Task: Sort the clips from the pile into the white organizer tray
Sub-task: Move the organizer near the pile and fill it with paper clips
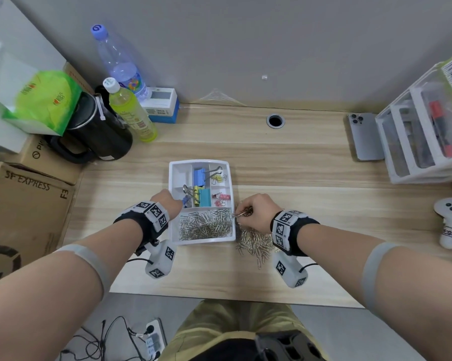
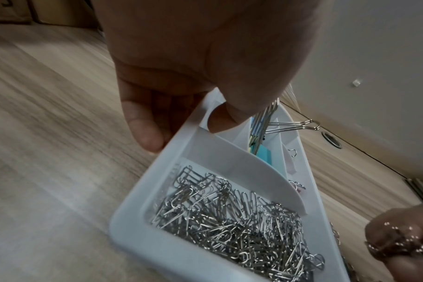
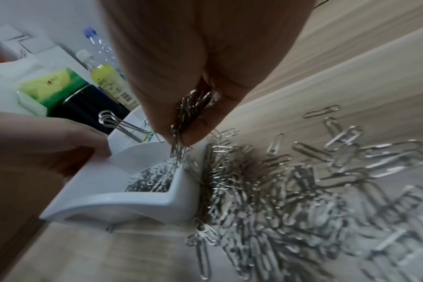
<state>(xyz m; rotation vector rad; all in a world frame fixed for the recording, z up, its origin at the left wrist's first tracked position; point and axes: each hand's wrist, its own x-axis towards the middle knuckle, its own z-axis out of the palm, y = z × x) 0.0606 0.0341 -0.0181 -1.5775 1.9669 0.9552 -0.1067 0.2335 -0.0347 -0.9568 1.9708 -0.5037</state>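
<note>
The white organizer tray (image 1: 172, 175) sits mid-desk; its near long compartment holds several silver paper clips (image 1: 206, 225), and the upper cells hold coloured binder clips (image 1: 199, 175). My left hand (image 1: 167, 201) grips the tray's left rim (image 2: 181, 133), thumb inside and fingers outside. My right hand (image 1: 256, 209) pinches a bunch of paper clips (image 3: 184, 122) just above the tray's right edge (image 3: 181, 177). The loose pile of paper clips (image 1: 256, 243) lies on the desk right of the tray, spread wide in the right wrist view (image 3: 302, 200).
A black kettle (image 1: 94, 134), bottles (image 1: 131, 113) and cardboard boxes (image 1: 24, 204) crowd the left. A phone (image 1: 365, 136) and clear drawer unit (image 1: 422, 131) stand at the right, with a white controller (image 1: 451, 222) near the right edge. A cable hole (image 1: 275, 120) is behind the tray.
</note>
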